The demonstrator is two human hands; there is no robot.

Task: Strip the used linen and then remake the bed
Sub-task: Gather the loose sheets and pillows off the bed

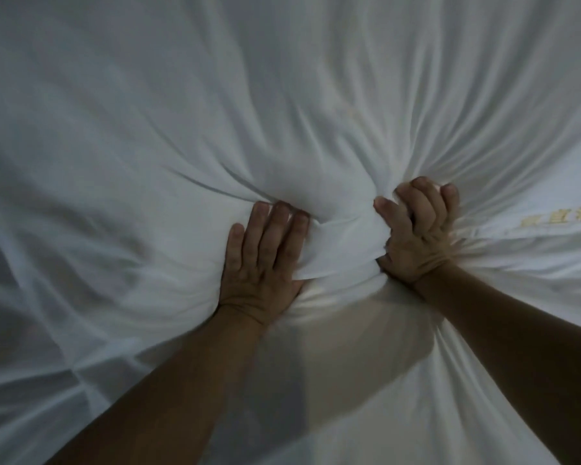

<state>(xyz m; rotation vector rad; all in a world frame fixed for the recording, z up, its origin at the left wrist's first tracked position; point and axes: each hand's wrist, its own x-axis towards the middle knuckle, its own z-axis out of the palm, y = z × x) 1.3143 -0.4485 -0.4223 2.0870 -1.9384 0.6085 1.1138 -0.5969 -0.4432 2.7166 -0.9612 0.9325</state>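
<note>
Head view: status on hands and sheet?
Left hand and right hand both gripping white sheet, fabric bunched between them. Sheet fills frame; gold lettering at right. Nothing in the way.

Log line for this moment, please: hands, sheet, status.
left hand: grips bunched sheet | right hand: grips same bunch | sheet: white, creases fan out from both grips | gold lettering: right edge, blurred

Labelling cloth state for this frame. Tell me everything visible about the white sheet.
The white sheet fills nearly the whole view: thin, soft-looking fabric, heavily creased, with folds fanning out from a bunched middle. Yellow-gold lettering, too blurred to read, sits at the right edge. The left hand grips the bunch with its fingers laid over it; the right hand clenches a gathered wad. What lies beneath is hidden.
</note>
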